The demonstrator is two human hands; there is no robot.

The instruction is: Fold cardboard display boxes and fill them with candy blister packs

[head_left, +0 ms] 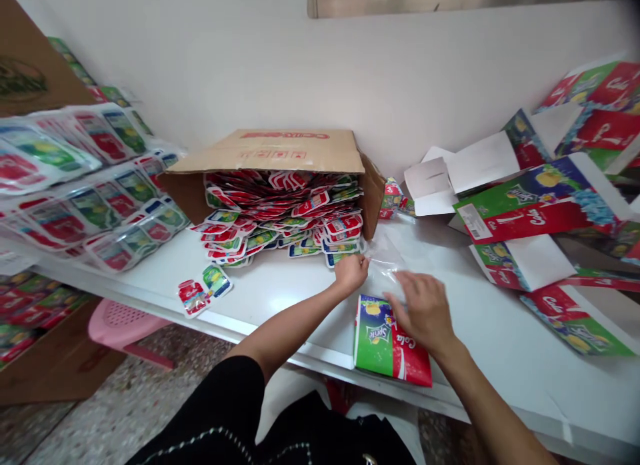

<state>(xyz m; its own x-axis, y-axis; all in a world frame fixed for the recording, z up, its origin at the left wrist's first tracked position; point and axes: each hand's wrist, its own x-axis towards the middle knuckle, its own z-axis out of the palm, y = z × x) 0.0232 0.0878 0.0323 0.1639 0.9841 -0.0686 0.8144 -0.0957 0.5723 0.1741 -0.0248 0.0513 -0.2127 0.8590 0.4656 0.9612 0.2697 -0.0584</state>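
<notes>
My left hand (351, 272) is closed in a pinch on the edge of a clear plastic bag (387, 253) on the white table. My right hand (423, 308), slightly blurred, has its thumb and fingers apart; its fingertips are by the near edge of the bag. Beneath that hand a flat printed carton (376, 345), green, blue and red with Sprite and Cola lettering, lies at the table's front edge. Behind my left hand a brown cardboard box (295, 148) on its side spills many small red and green can-shaped packets (280, 218).
Two loose packets (194, 297) lie left of the box. Stacks of packet strips (105, 205) fill the table's left end. Printed cartons (530, 198), several unfolded, are heaped at right. A pink stool (123, 322) stands below on the left, beside another cardboard box (60, 365).
</notes>
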